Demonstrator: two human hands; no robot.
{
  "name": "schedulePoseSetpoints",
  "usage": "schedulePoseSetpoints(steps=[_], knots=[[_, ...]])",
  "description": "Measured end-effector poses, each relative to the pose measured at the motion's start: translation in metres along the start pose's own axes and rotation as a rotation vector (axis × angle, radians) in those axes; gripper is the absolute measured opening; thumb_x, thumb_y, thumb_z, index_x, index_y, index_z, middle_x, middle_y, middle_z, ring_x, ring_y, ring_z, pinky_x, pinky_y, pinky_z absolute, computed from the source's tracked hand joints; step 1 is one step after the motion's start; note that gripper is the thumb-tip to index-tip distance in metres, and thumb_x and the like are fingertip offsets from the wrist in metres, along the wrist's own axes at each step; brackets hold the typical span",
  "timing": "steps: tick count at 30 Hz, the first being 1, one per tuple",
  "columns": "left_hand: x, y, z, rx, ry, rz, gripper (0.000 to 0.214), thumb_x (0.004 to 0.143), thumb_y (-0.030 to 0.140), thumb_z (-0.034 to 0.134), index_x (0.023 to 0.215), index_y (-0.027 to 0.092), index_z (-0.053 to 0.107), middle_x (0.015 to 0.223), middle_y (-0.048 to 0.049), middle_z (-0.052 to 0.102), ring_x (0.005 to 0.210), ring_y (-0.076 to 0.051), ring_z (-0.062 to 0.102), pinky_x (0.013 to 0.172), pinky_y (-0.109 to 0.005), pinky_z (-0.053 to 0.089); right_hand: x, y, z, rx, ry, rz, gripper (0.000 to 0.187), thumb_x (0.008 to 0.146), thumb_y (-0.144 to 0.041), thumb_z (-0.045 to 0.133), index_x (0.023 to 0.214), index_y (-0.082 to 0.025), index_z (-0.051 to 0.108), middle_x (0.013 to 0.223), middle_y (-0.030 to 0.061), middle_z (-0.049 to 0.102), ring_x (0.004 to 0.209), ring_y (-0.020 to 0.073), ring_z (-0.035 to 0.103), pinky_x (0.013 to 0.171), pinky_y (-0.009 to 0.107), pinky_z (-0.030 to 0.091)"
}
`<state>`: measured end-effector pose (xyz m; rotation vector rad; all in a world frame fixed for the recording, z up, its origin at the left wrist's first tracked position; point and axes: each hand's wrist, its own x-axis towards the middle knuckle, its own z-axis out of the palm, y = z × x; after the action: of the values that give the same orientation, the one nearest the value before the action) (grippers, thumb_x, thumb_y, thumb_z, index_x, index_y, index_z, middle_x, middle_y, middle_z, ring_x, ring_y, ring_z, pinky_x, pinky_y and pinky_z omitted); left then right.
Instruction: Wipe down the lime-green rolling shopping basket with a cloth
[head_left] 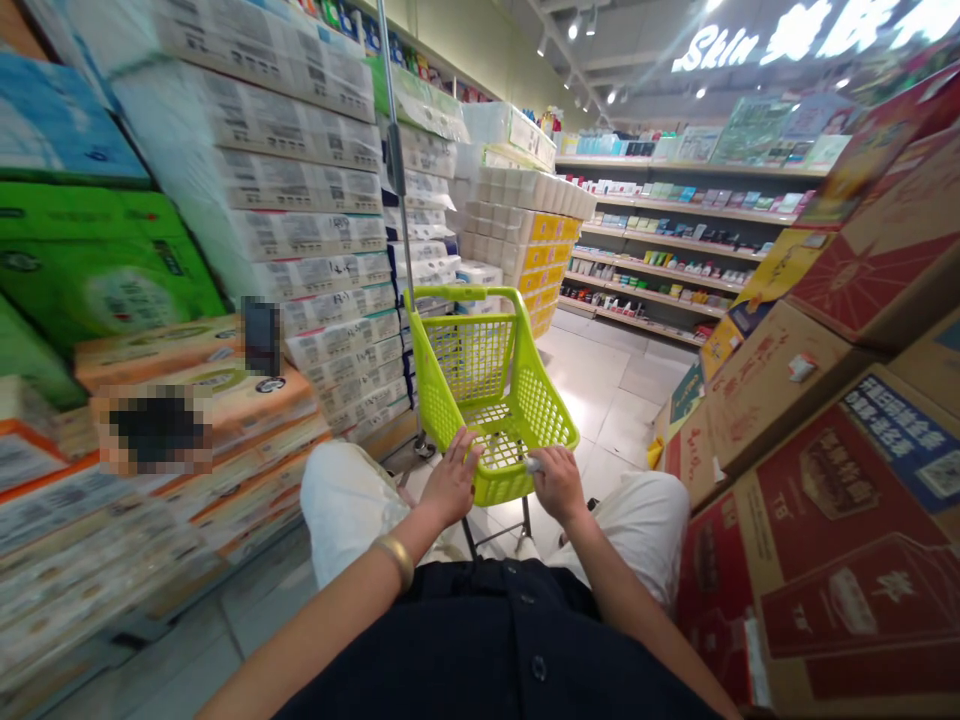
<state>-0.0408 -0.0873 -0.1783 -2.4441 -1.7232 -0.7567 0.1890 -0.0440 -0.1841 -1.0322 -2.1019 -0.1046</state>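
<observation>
Hold the right hand [556, 483] clamped on the near rim of the lime-green cart [545, 405], just ahead of the knees [341, 505] in the aisle [622, 390]. Close the left hand [452, 482] too, laid open-fingered on that rim, seemingly without grip. Steer evenly between paper packs [300, 200] and red cartons [825, 480].

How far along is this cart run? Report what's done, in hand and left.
Done: little shows. The green cart stands in the aisle and its basket looks empty. In hand: the right hand grips the cart's near rim, and the left hand lies on it, fingers spread. Left: nothing is loaded yet. The tissue packs at left, boxes at right and shelves ahead are untouched.
</observation>
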Motion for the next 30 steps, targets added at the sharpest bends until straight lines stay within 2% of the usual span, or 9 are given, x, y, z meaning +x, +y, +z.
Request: schedulePoseSetpoints(steps=[4,6,9,15,18,22,25,27,30], knots=[[0.01,0.015,-0.004,-0.002,-0.094,0.016,0.064,0.067,0.001,0.047,0.128,0.017,0.043,0.148,-0.0107,0.033,0.147,-0.025,0.005,0.119,-0.043,0.026,0.002,0.052,-0.013,0.002,0.012,0.031,0.025,0.08,-0.009,0.043,0.092,-0.021,0.062,0.089,0.0056,0.063,0.093,0.0213,0.054,0.09,0.035,0.04],[0.014,0.022,-0.005,-0.003,-0.14,-0.005,0.066,0.068,0.001,0.046,0.131,0.02,0.042,0.149,-0.008,0.032,0.147,-0.022,0.005,0.117,-0.041,0.03,0.0,0.062,-0.014,-0.012,0.034,0.059,0.025,0.079,-0.009,0.043,0.091,-0.021,0.061,0.089,0.0055,0.063,0.092,0.0213,0.054,0.089,0.035,0.04],[0.016,0.028,-0.007,0.011,-0.196,-0.028,0.07,0.07,0.001,0.044,0.136,0.022,0.038,0.153,-0.0059,0.029,0.147,-0.021,0.005,0.114,-0.039,0.034,-0.006,0.059,-0.009,-0.043,0.104,0.122,0.023,0.08,-0.01,0.042,0.09,-0.02,0.06,0.088,0.0063,0.062,0.091,0.0223,0.052,0.089,0.037,0.039],[0.012,0.02,-0.015,0.045,-0.233,-0.064,0.073,0.072,0.003,0.044,0.142,0.022,0.032,0.156,-0.0057,0.026,0.147,-0.021,0.008,0.108,-0.037,0.042,-0.018,0.031,0.0,-0.062,0.157,0.16,0.024,0.081,-0.01,0.041,0.095,-0.019,0.06,0.091,0.0072,0.061,0.095,0.0234,0.05,0.091,0.039,0.037],[0.009,0.005,-0.012,0.007,-0.165,-0.085,0.075,0.07,0.002,0.045,0.142,0.018,0.033,0.156,-0.0077,0.026,0.147,-0.021,0.01,0.11,-0.038,0.04,-0.018,0.01,0.001,-0.059,0.141,0.145,0.028,0.079,-0.009,0.042,0.098,-0.019,0.06,0.094,0.0075,0.061,0.098,0.0237,0.05,0.092,0.039,0.036],[0.006,-0.029,-0.009,-0.091,-0.034,-0.085,0.076,0.067,-0.004,0.037,0.141,0.011,0.035,0.154,-0.0117,0.029,0.146,-0.021,0.014,0.119,-0.043,0.026,-0.014,-0.024,0.004,-0.029,0.092,0.133,0.036,0.075,-0.007,0.044,0.104,-0.019,0.062,0.096,0.0081,0.062,0.097,0.024,0.05,0.092,0.04,0.036],[0.008,-0.058,-0.02,-0.132,-0.034,-0.077,0.075,0.066,-0.004,0.036,0.14,0.011,0.038,0.152,-0.0117,0.035,0.145,-0.023,0.022,0.118,-0.047,0.027,-0.007,-0.048,0.006,0.041,0.028,0.097,0.04,0.072,-0.007,0.046,0.106,-0.019,0.063,0.098,0.0082,0.064,0.095,0.0238,0.053,0.091,0.04,0.04],[0.012,-0.068,-0.033,-0.094,-0.079,-0.12,0.071,0.066,-0.002,0.038,0.135,0.01,0.046,0.149,-0.0123,0.039,0.144,-0.027,0.023,0.116,-0.05,0.028,-0.001,-0.063,0.007,0.097,-0.026,0.057,0.044,0.071,-0.007,0.046,0.11,-0.019,0.062,0.1,0.0075,0.066,0.095,0.0235,0.055,0.09,0.039,0.042],[0.019,-0.057,-0.047,0.006,-0.04,-0.207,0.06,0.067,0.001,0.042,0.124,0.009,0.056,0.144,-0.0142,0.045,0.143,-0.03,0.024,0.117,-0.052,0.024,0.003,-0.078,0.008,0.186,-0.106,-0.071,0.052,0.071,-0.006,0.045,0.12,-0.019,0.057,0.113,0.0076,0.066,0.105,0.0229,0.056,0.096,0.04,0.043]])
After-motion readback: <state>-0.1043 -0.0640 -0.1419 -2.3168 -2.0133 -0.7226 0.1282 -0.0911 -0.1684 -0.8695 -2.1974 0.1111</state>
